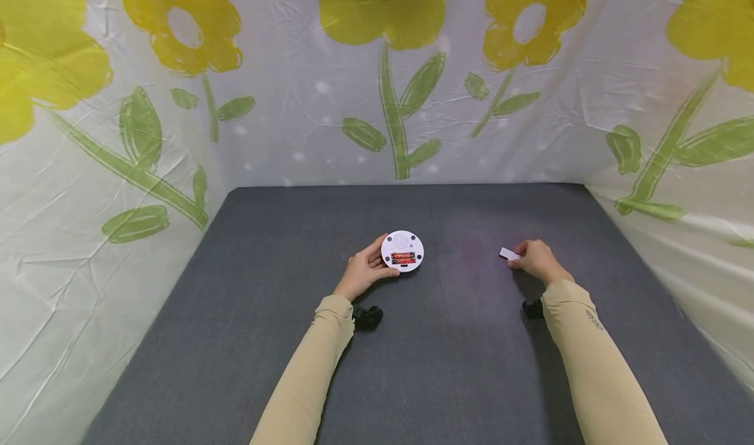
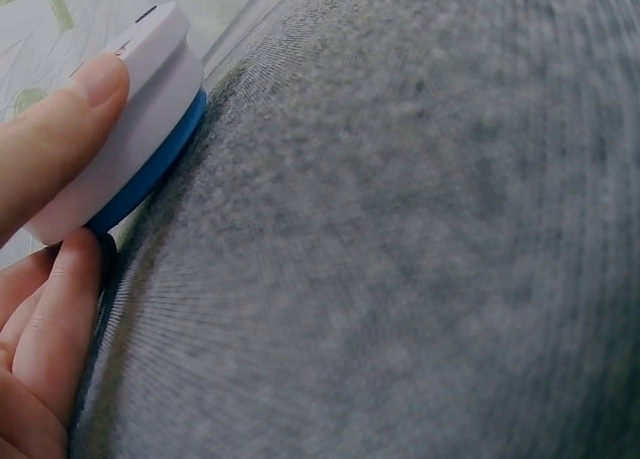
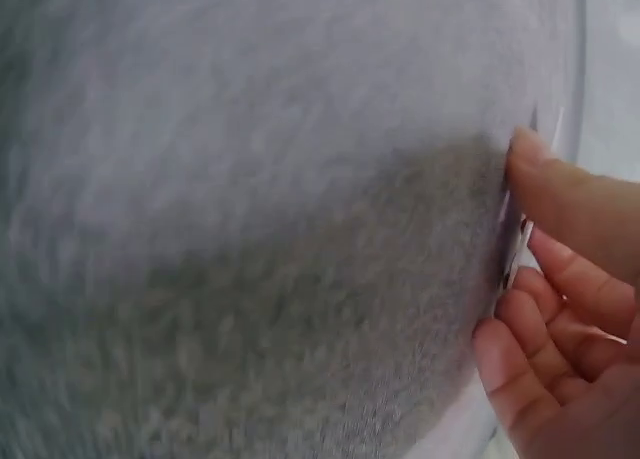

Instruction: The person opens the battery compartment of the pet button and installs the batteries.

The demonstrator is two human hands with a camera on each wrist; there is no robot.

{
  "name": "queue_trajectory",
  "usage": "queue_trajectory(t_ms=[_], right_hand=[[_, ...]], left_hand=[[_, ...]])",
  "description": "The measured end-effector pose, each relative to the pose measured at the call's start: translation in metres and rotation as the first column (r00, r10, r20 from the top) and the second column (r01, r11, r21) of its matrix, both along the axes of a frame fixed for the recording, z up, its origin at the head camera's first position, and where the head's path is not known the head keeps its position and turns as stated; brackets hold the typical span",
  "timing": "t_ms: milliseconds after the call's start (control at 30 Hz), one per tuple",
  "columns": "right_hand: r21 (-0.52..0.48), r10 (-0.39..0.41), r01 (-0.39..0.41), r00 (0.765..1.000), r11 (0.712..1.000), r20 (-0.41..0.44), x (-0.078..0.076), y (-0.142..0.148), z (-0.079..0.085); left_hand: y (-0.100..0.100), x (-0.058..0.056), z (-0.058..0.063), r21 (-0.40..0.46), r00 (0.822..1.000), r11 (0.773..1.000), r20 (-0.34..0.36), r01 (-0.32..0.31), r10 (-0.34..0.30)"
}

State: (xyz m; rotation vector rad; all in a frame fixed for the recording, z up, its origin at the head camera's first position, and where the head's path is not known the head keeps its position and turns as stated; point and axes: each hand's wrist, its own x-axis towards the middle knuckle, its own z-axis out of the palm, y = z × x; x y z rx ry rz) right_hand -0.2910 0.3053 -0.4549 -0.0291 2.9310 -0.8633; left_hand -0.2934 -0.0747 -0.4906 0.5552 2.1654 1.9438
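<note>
My left hand (image 1: 362, 273) grips a round white device (image 1: 402, 241) by its left edge, its underside facing up. An uncovered battery compartment there shows red batteries (image 1: 403, 258) lying side by side, with a speaker grille and small dark feet around it. In the left wrist view the thumb lies on the white casing (image 2: 150, 114), fingers below, and a blue face (image 2: 165, 159) is turned to the table. Off to the right, my right hand (image 1: 538, 262) pinches a small white battery cover (image 1: 508, 254) between thumb and fingers; the right wrist view gives only its thin edge.
The dark grey cloth-covered table (image 1: 453, 360) spreads beneath both hands. A white curtain (image 1: 283, 105) with yellow flowers hangs behind and at both sides. Black wrist-worn camera mounts (image 1: 368, 317) stick out below the sleeves.
</note>
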Motion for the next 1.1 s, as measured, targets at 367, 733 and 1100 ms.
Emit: queue_trajectory(t_ms=[367, 733, 1100], right_hand=[[-0.056, 0.035, -0.043, 0.989, 0.998, -0.14, 0.001, -0.024, 0.002], [-0.091, 0.196, -0.235, 0.927, 0.968, -0.32, 0.004, -0.091, 0.009], [-0.072, 0.265, -0.303, 0.907, 0.95, -0.327, 0.004, -0.137, 0.007]], left_hand=[[0.002, -0.008, -0.016, -0.013, 0.998, 0.998, -0.009, -0.059, 0.059], [0.003, -0.008, -0.015, -0.01, 0.998, 0.999, -0.026, -0.053, 0.053], [0.003, -0.008, -0.017, 0.002, 0.998, 0.999, -0.037, -0.043, 0.043]])
